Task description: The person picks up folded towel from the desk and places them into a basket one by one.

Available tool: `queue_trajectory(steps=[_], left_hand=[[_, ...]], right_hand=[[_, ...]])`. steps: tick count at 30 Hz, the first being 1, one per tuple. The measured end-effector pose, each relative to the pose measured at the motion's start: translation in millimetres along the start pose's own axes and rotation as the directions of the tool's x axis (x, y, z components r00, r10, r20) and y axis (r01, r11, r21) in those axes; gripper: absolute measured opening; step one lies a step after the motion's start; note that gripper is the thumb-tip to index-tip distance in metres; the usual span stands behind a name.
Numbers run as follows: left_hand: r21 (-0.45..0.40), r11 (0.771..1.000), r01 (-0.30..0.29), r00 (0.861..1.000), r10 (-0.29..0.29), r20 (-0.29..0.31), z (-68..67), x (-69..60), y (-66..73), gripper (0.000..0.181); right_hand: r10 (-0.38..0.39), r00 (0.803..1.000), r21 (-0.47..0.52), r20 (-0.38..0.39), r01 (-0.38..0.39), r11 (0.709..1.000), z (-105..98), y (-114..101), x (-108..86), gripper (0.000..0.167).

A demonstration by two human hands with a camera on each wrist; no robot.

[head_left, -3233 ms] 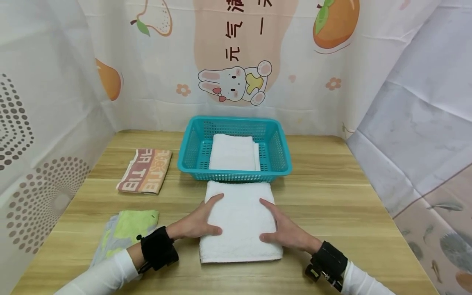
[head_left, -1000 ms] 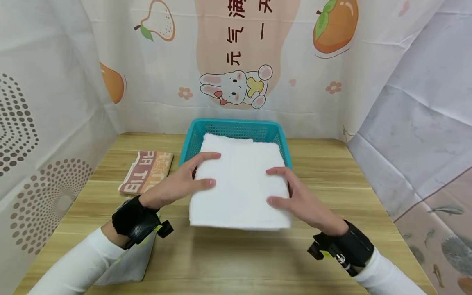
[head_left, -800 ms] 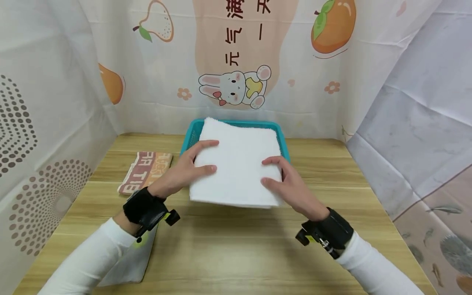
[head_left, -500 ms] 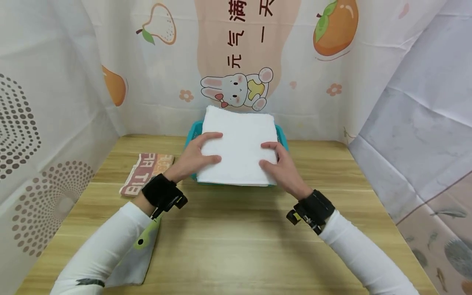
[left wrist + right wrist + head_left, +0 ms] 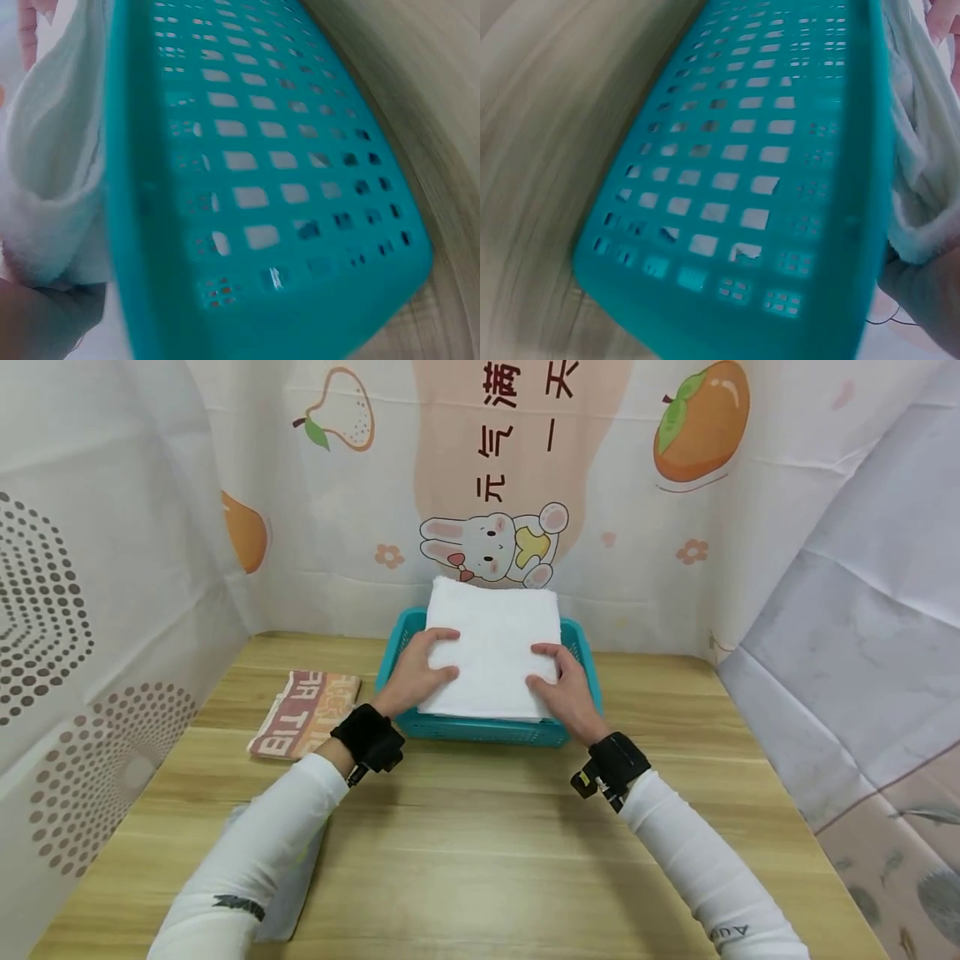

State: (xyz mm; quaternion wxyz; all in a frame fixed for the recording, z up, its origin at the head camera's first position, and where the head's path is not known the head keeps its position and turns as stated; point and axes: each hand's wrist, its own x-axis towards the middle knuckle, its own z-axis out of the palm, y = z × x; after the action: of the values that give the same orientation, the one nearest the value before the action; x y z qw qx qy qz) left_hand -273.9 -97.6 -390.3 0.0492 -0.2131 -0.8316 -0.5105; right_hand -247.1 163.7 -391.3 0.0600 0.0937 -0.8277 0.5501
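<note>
Head view: folded white towel held by both hands at the mouth of a teal plastic basket. Towel lies tilted, far edge raised above the far rim, near edge just inside the near rim. Contact with the basket floor: cannot tell.

Left hand: pinching the towel's left side; thumb and one finger visible on the upper face, other fingers out of sight. Right hand: same hold, mirrored, on the right side. Hands well apart, towel between them.

Wrist views: the towel's thick rounded folds show beyond the basket rim, part of each hand against them. White material is visible through the slots of the basket walls; its outline cannot be made out.

Basket stands on a wood-grain table, at the far side, near the white printed curtain. Curtain carries a sideways rabbit print, fruit motifs and dark characters.

Left of basket: folded red-and-orange lettered towel, flat on the table, apart from the basket. Nearer, also left: grey cloth with a little yellow-green, partly covered by the left white sleeve. Right white sleeve extends over the table. Black strap with a small device on each wrist.
</note>
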Motion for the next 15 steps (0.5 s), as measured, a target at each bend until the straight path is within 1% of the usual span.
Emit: queue_trajectory(steps=[3, 5, 10, 13, 15], left_hand=[[0.024, 1.000, -0.019, 1.000, 0.018, 0.024, 3.2, 2.4, -5.1, 0.054], [0.037, 0.999, -0.019, 0.999, 0.017, 0.035, 5.4, 3.3, -9.2, 0.055], [0.066, 0.998, 0.009, 0.998, -0.013, 0.058, 11.7, 3.9, -21.3, 0.056], [0.076, 0.997, 0.028, 0.997, -0.033, 0.062, 14.8, 3.9, -26.7, 0.056], [0.075, 0.997, 0.035, 0.997, -0.041, 0.069, 15.4, 4.6, -28.0, 0.056]], right_hand=[[0.012, 1.000, -0.036, 0.016, -0.011, 0.999, 2, 6, 4.9, 0.046], [0.026, 0.999, -0.051, 0.039, -0.024, 0.998, 3, 10, 8.0, 0.048], [0.082, 0.990, -0.078, 0.113, -0.073, 0.994, 9, 19, 13.4, 0.057], [0.108, 0.984, -0.093, 0.139, -0.095, 0.991, 11, 23, 15.5, 0.059], [0.116, 0.982, -0.084, 0.149, -0.104, 0.991, 12, 24, 16.7, 0.060]])
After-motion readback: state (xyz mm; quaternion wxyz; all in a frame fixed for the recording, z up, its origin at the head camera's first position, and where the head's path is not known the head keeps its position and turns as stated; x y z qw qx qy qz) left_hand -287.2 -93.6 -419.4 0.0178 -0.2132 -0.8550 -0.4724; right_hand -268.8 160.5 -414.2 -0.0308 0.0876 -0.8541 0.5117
